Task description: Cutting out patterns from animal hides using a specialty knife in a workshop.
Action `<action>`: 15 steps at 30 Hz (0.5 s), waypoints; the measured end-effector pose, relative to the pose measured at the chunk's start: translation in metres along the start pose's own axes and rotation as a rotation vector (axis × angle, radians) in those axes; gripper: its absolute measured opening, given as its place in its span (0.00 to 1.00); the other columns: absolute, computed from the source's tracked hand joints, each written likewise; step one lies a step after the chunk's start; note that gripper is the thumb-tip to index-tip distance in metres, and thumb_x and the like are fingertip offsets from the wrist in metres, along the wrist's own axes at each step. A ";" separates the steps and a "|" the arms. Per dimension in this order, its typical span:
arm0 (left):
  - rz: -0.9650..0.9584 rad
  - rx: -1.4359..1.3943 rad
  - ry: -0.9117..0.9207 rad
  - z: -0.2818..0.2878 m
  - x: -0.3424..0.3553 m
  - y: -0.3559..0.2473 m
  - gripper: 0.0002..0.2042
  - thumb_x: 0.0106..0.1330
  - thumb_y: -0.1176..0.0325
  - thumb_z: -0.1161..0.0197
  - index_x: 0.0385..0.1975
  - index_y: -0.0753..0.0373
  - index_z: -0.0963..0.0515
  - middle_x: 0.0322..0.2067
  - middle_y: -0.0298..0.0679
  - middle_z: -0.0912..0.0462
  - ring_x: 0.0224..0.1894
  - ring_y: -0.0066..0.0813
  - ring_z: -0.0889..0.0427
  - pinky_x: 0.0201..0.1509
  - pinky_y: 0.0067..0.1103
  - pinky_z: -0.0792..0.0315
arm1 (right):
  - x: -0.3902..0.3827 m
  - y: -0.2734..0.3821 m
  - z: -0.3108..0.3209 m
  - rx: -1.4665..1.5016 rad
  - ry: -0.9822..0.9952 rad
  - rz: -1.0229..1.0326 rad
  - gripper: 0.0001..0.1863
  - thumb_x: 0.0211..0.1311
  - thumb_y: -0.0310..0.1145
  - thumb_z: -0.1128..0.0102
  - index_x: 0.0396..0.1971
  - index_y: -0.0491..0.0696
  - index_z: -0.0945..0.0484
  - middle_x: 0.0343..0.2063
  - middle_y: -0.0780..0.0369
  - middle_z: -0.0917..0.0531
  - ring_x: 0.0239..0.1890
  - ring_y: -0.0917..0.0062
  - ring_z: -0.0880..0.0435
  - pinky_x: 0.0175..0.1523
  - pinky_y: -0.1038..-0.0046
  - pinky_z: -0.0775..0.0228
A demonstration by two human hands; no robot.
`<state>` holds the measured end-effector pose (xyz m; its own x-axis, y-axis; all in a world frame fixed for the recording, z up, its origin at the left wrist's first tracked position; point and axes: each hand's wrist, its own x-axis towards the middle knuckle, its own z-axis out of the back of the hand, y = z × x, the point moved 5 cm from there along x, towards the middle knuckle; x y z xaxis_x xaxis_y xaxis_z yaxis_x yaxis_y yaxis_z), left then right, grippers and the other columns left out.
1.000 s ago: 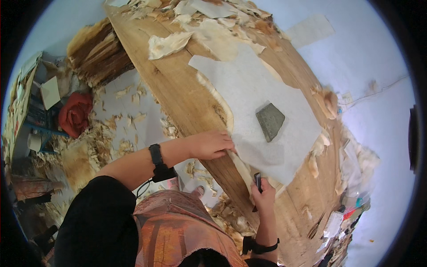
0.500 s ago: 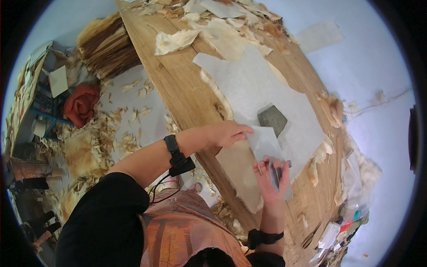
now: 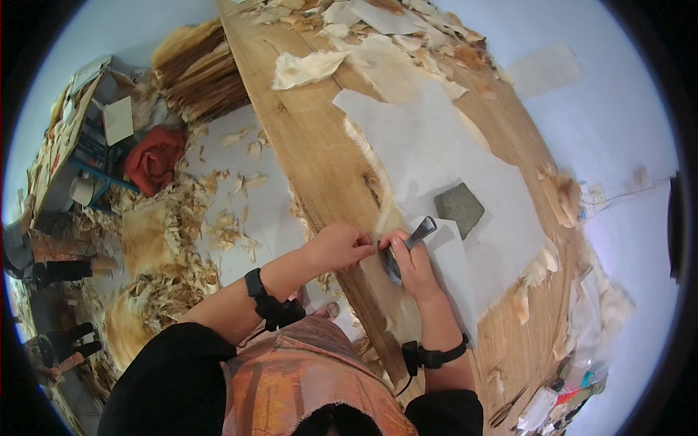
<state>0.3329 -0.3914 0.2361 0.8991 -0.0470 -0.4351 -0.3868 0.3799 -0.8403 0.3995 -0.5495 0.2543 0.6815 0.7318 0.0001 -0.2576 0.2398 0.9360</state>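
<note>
Gripping a metal tool [image 3: 422, 232], the right hand [image 3: 412, 267] sits beside the left hand [image 3: 342, 248], whose hold I can't see; stone [image 3: 459, 209] seemingly weights white sheet [image 3: 436, 156].

tool [image 3: 422, 231]: dark grey | sheet [image 3: 502, 192]: white | slab [image 3: 459, 209]: grey-green | tabletop [image 3: 309, 145]: grained tan

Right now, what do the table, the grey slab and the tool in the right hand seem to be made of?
Table: bare-looking wood, with visible grain and a dark knot. Grey slab: probably stone, matte, with angular edges. Tool in the right hand: likely metal, judging by its grey shine; the hand hides part of it.
</note>
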 end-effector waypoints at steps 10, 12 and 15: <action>-0.068 0.106 -0.069 -0.009 0.005 0.003 0.13 0.65 0.60 0.36 0.37 0.65 0.17 0.23 0.46 0.16 0.24 0.40 0.14 0.33 0.33 0.23 | 0.006 -0.015 -0.006 -0.161 -0.025 0.048 0.15 0.77 0.36 0.56 0.40 0.42 0.22 0.33 0.48 0.18 0.40 0.50 0.19 0.47 0.57 0.29; -0.219 0.218 -0.164 -0.008 0.007 0.004 0.10 0.67 0.63 0.37 0.37 0.64 0.18 0.24 0.43 0.16 0.24 0.38 0.15 0.32 0.32 0.22 | 0.007 -0.017 -0.007 -0.159 -0.033 0.044 0.15 0.77 0.36 0.56 0.40 0.43 0.22 0.33 0.47 0.18 0.39 0.50 0.18 0.46 0.57 0.29; -0.281 0.236 -0.195 -0.010 0.006 0.006 0.09 0.66 0.64 0.37 0.38 0.63 0.18 0.27 0.45 0.15 0.28 0.42 0.15 0.35 0.33 0.22 | 0.006 -0.013 -0.007 -0.201 -0.104 0.109 0.15 0.77 0.37 0.56 0.40 0.43 0.22 0.32 0.48 0.17 0.39 0.50 0.18 0.45 0.56 0.28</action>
<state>0.3341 -0.3987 0.2255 0.9937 -0.0113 -0.1112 -0.0841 0.5797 -0.8105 0.4017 -0.5438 0.2391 0.7063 0.6933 0.1432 -0.4576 0.2928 0.8396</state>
